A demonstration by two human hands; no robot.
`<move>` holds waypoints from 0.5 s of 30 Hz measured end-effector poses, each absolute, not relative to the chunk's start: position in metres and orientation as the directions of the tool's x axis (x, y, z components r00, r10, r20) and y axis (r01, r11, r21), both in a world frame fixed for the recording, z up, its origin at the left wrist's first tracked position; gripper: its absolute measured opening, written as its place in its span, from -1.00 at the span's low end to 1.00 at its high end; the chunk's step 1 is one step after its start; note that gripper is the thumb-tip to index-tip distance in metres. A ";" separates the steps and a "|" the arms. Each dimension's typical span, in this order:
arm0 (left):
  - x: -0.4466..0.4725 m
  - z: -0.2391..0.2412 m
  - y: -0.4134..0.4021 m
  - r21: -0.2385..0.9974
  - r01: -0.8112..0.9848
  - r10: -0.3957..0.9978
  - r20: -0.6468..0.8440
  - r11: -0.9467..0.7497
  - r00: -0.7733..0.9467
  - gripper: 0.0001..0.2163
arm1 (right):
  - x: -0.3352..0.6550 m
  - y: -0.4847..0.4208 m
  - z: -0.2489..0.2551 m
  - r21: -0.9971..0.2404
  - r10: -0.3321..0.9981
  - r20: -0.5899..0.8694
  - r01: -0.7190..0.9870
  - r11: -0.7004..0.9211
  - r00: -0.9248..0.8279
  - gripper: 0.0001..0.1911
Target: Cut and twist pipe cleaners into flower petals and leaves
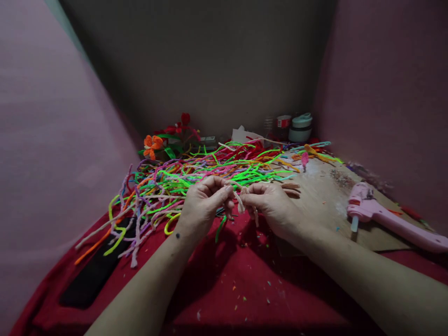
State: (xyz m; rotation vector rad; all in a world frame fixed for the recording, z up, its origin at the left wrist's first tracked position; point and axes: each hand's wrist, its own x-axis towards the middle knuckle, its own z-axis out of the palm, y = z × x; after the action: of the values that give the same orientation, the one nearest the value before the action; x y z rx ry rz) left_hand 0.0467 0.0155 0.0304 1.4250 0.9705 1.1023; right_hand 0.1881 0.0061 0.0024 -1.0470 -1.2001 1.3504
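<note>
Between my two hands is a pale beige pipe cleaner (239,201), bent, with short ends hanging down. My left hand (206,203) pinches it between thumb and forefinger. Close on its right, my right hand (271,205) is closed on the same fuzzy piece, gripping a twisted part near the fingertips. Just behind the hands lies a big tangled heap of pipe cleaners (175,182) in green, pink, orange, purple and white. Some brown pipe cleaner ends (291,187) show beyond my right hand; whether they join the held piece I cannot tell.
A pink hot glue gun (392,219) lies on a brown board (325,205) at right. A black flat object (96,268) lies at left on the red cloth (224,289). Pipe-cleaner flowers (153,146), a lidded jar (300,128) and scraps stand or lie farther back.
</note>
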 end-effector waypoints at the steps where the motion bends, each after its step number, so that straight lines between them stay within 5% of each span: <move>1: 0.047 0.030 0.015 0.986 0.028 0.958 0.152 -0.164 0.243 -0.86 | 0.188 0.006 0.002 -0.991 0.993 0.016 -0.133 0.000 -0.120 -0.81; 10: 0.044 0.022 0.017 0.887 0.227 0.903 0.345 -0.403 0.255 -0.90 | 0.192 0.007 0.002 -0.986 0.991 -0.006 -0.166 -0.029 -0.136 -0.84; 15: 0.041 0.019 0.017 0.630 0.427 0.760 0.512 -0.649 0.400 -0.98 | 0.193 0.009 -0.001 -0.981 0.992 0.017 -0.196 -0.008 -0.126 -0.87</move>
State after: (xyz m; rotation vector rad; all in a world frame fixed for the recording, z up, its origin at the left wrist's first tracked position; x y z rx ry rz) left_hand 0.0410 0.0170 0.0189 2.2620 1.0201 1.1372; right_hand 0.1934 0.0093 -0.0014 -0.9952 -1.1538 1.3848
